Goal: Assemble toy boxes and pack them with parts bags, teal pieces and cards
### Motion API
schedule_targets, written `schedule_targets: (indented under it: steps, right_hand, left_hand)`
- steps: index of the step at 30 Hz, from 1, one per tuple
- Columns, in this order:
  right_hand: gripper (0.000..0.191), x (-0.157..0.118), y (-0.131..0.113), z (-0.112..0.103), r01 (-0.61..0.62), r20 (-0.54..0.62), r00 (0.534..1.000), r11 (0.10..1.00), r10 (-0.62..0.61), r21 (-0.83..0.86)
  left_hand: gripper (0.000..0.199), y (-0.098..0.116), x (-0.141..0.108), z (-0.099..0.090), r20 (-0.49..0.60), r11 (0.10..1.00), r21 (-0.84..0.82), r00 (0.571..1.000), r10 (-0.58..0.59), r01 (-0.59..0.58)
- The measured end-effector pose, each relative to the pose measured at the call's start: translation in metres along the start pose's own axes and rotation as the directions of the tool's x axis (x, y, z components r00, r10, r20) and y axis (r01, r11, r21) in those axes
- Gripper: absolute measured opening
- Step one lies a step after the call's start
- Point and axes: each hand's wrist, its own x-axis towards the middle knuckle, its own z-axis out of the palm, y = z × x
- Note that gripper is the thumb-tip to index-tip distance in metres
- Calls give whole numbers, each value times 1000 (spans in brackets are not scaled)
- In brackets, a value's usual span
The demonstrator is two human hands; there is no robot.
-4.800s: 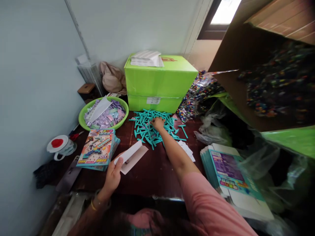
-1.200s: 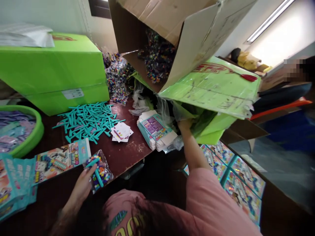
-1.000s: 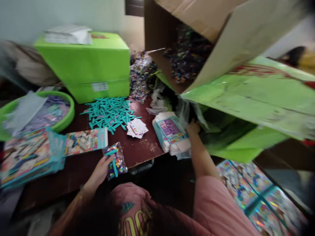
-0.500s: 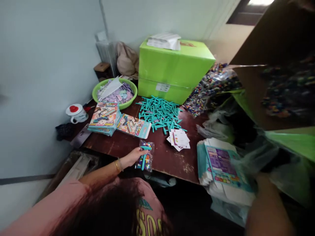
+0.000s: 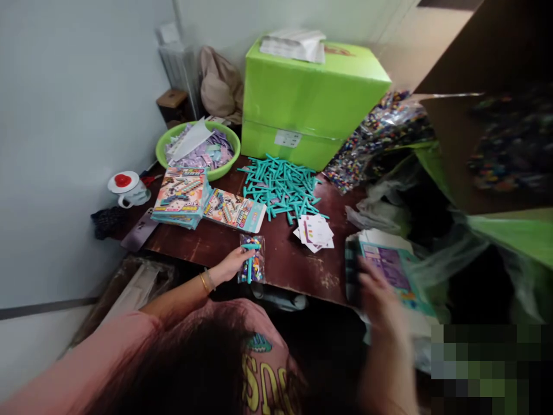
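My left hand (image 5: 230, 265) is closed at the table's front edge, pinching a clear bag (image 5: 259, 272) of small multicoloured beads. A turquoise T-shaped stick (image 5: 249, 271) lies against the bag's face under my fingers. Smeared by motion, my right hand (image 5: 382, 297) hovers at the stack of teal and purple cardboard boxes (image 5: 401, 262) on the right; whether it touches them I cannot tell. Behind the bag lies a heap of turquoise sticks (image 5: 283, 187), with white printed cards (image 5: 317, 231) in front of it. Printed boxes (image 5: 180, 196) are stacked to the left, one more box (image 5: 235, 210) lying beside them.
A big green carton (image 5: 302, 98) stands at the back. Left of it sits a green basin (image 5: 235, 155) of purple packets. A lidded mug (image 5: 135, 193) and a phone (image 5: 140, 230) are at the left edge. Bagged beads (image 5: 367, 141) and a plastic-lined opening (image 5: 479, 282) lie right.
My right hand has come from the plastic-lined area at the far right to the stacked boxes. My left hand still holds the bag and stick. The view has shifted slightly.
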Motion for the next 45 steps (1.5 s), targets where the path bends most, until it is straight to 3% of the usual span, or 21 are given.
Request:
schedule_targets:
  steps: [2,3,5,8,12,15,17,19,21,24,27,29,32,35,37,39,42,45]
  right_hand:
    - [62,-19,-32,72,-44,273,960,933,-59,356]
    - [59,-26,-47,107,-25,328,937,912,-122,410]
    - [48,-32,-70,163,117,221,945,878,-242,464]
    - [39,-33,-87,197,249,109,938,860,-328,446]
    - [39,-32,-95,191,276,115,933,883,-341,380]
    - [38,-33,-100,186,345,118,912,891,-393,295]
    - [50,-35,-100,189,366,20,924,898,-382,244]
    - [68,-38,-95,195,302,-24,950,897,-311,323]
    - [67,-42,-88,201,145,96,969,839,-228,525]
    - [51,-45,-73,202,-86,246,960,695,-134,714]
    - [56,-37,-54,187,-117,183,983,662,-30,740]
    - [58,-27,-39,171,-71,90,996,723,12,687]
    - [57,-13,-19,148,-4,-14,1000,828,14,561]
    - [58,-4,-16,132,38,13,998,838,-54,545]
    - [57,1,-25,127,67,21,995,790,-101,610]
    - [57,8,-40,129,44,44,993,678,-112,734]
    - [61,27,-65,144,-75,152,979,451,-138,890]
    - [60,49,-81,163,-130,216,958,386,-189,913]
  left_hand:
    - [41,-6,6,5,-29,998,-66,1000,-10,8]
    - [37,-9,8,7,-59,995,-98,998,-6,0]
    - [31,-14,10,11,-133,988,-147,991,18,-38]
    - [28,-16,4,11,-193,977,-185,979,66,-103]
    - [37,-13,-13,12,-215,951,-278,974,76,-136]
    - [38,-12,-21,16,-239,964,-184,960,143,-189]
    - [42,-12,-22,20,-257,964,-107,944,208,-242]
    - [41,-11,-20,23,-265,958,-52,929,258,-281]
    - [38,-11,-18,26,-242,947,53,916,321,-318]
    - [35,-10,-15,31,-147,903,241,906,396,-356]
    - [37,-3,-8,31,53,818,459,930,365,-347]
    - [37,7,0,28,202,639,662,914,352,-392]
    - [45,29,20,21,311,271,840,826,470,-470]
    - [63,52,45,15,312,66,899,741,594,-432]
    - [62,66,54,12,282,59,914,732,620,-402]
    - [50,77,54,11,261,111,897,713,651,-429]
    - [41,90,39,11,274,151,820,611,743,-551]
    - [44,97,29,12,311,65,802,509,802,-593]
